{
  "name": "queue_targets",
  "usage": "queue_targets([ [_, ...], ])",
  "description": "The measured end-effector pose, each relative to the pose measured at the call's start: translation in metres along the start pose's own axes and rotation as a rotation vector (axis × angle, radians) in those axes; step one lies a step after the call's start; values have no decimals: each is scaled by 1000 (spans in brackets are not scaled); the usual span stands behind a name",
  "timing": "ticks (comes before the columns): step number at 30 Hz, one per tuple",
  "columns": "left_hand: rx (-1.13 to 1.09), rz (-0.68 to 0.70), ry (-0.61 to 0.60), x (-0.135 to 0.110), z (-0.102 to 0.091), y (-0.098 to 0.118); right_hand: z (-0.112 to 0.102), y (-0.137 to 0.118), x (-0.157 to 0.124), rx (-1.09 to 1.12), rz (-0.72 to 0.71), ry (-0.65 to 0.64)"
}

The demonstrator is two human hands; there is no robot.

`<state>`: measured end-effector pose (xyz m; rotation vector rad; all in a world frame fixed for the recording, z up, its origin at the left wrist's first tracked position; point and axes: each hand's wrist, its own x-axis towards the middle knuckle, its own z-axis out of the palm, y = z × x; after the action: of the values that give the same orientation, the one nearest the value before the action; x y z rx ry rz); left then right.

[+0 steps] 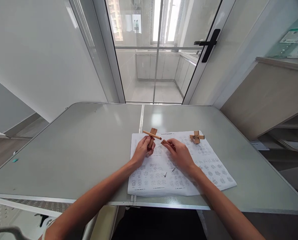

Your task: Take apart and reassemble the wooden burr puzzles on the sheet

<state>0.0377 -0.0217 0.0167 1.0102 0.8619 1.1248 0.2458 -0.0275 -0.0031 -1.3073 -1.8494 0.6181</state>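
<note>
My left hand (144, 149) is closed on some wooden puzzle pieces (153, 132), which cross each other above the paper. One is a thin stick slanting over a wider block. My right hand (180, 153) pinches a single short wooden piece (164, 142), its end just right of the crossed ones and apart from them. Below both hands lies a white instruction sheet (154, 183) printed with rows of small puzzle diagrams. On the sheet's upper right rests an assembled wooden cross-shaped puzzle (196, 137). My fingers partly hide the held pieces.
The grey folding table (76, 150) has a seam down its middle. Near its left edge is a small teal object (15, 160). Behind stands a glass door with a black handle (209, 45). Wooden shelves (269, 90) rise on the right, and a white perforated chair (11, 213) sits at lower left.
</note>
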Motion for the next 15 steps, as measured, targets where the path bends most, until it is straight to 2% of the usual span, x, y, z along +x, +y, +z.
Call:
queue_targets([
  [4,6,-12,-10,0,-2,0,-12,-14,2,444,192,-91],
  [8,0,-18,-2,0,-2,-1,-20,-19,6,738,309,-129],
  [11,-12,-17,11,0,-1,0,-22,-18,7,845,325,-194],
  [15,-30,-21,35,0,0,0,-20,-13,7,868,326,-248],
])
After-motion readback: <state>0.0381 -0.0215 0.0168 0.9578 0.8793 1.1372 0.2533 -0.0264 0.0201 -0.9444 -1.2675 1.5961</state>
